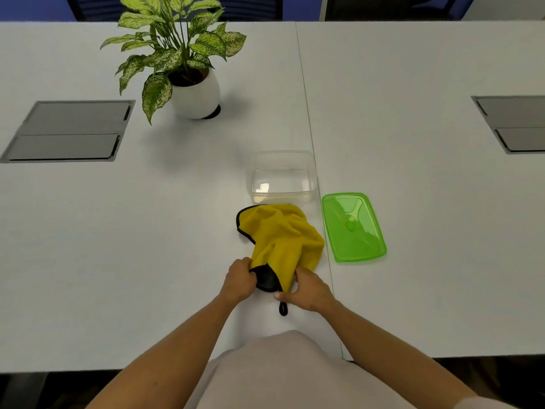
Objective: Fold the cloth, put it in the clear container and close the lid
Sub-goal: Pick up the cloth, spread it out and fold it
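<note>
Nearest of all, a pale pink garment point(283, 370) covers the person's front at the table edge, and two bare forearms reach forward over the white table point(118, 231). The left hand point(239, 279) is closed on the near end of the yellow cloth point(280, 231), its fingers curled around the bunched fabric where the black underside shows. The right hand point(306, 289) grips the same near end from the other side, thumb pointing left along the tabletop and fingers tucked under the yellow fold. Between and just below the two hands a small black hanging loop point(283, 309) trails onto the table.

The cloth lies crumpled rather than flat, spreading away from the hands toward the far side, with a black trimmed edge curving along its left and far border. Its far edge comes up just beside the near wall of the clear container point(281, 178); whether they touch I cannot tell. The container stands open and upright, close to the seam point(306, 113) that joins two table sections.

To the right of the cloth, across that seam, the green lid point(354, 227) lies flat on the table, apart from the container, a small round knob at its middle.

Farther off on the left, a potted plant point(180, 54) with speckled green leaves stands in a white pot. Grey cable hatches are set into the tabletop, one at the left point(67, 131) and one at the right edge point(513, 124). Beyond the far table edge, dark chairs point(250, 7) stand against a blue wall.
</note>
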Available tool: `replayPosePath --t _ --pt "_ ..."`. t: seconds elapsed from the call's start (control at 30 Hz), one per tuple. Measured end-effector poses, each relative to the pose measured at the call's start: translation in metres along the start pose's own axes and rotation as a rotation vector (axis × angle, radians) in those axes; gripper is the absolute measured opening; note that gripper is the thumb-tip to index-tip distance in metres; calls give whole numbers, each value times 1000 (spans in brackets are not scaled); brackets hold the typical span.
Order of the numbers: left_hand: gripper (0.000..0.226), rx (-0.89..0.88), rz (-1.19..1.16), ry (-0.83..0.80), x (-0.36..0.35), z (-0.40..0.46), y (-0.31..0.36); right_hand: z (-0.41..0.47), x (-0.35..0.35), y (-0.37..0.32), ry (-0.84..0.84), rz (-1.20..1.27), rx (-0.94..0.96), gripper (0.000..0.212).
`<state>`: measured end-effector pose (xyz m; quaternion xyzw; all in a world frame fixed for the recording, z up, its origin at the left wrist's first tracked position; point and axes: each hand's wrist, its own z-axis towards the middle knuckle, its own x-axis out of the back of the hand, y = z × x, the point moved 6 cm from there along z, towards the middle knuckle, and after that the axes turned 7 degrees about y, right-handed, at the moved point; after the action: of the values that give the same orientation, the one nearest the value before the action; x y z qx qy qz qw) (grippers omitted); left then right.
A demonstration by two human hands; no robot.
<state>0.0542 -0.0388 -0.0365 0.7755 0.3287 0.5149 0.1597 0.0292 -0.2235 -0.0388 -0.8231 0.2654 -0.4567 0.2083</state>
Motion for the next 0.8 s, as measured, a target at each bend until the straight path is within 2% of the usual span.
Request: replayPosePath --t 0.07,0.23,0.33,0.5,0.53,0.67,0.8 --pt "10 -17 -46 -11 0 0 2 2 -5 -7 15 -9 -1 81" --pt "18 -86 -120 14 2 -1 10 11 -2 -4 195 57 -125 39" --pt "26 -86 -173 155 20 0 13 17 18 3 269 59 -123 32" --pt "27 -160 -214 393 66 5 20 22 80 2 423 -52 57 12" --pt "27 -179 -210 429 76 8 23 22 97 1 466 -50 71 12" --pt "25 -292 -135 582 125 22 46 21 165 -13 594 -28 134 40" --pt "11 -401 -17 692 172 36 82 17 228 -41 718 18 213 42"
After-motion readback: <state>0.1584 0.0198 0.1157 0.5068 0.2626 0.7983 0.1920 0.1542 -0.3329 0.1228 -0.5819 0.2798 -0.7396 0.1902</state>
